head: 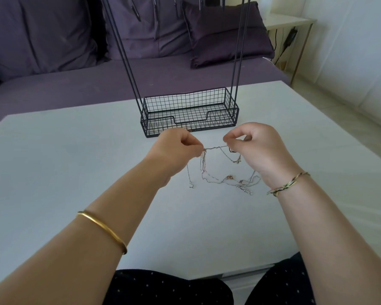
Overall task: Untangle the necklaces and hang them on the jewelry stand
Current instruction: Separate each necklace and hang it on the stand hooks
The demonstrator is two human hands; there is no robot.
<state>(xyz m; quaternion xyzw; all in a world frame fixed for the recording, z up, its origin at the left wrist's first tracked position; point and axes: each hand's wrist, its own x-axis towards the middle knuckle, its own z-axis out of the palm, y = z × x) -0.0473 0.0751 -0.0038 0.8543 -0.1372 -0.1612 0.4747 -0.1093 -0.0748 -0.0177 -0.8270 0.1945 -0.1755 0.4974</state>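
Early stage: untangling in progress, nothing hung yet as far as visible. Both hands are up over the white counter (75,161), just in front of the jewelry stand (189,112). Left hand (174,148) has its fingers (190,143) curled in, pinching the necklaces (220,172) at one end of a short taut run of chain; right hand (257,148) pinches the other end, thumb and forefinger closed on the chain, other fingers curled. Between the two pinch points one strand is pulled straight; the rest hangs below in several loops and strands, lower ends drooping toward or onto the counter. Small pendants or clasps are visible in the bundle, including a gold-toned one mid-hang. Can't count how many separate chains there are or where the knot sits: strands are too fine and overlap at this resolution. The stand's wire basket base looks empty and its upright rods rise out of the top of the frame; the hooks visible near the top edge show no necklace on them, but the upper part is mostly cut off, so that isn't confirmed. Judgement: no chain is separated yet. Remaining: free each chain from the bundle, then lift each one to the stand's hooks, essentially the whole task. Also in view: gold bangle (103,230) on the left forearm, braided bracelet (288,184) on the right wrist, purple sofa (75,62) behind the counter.
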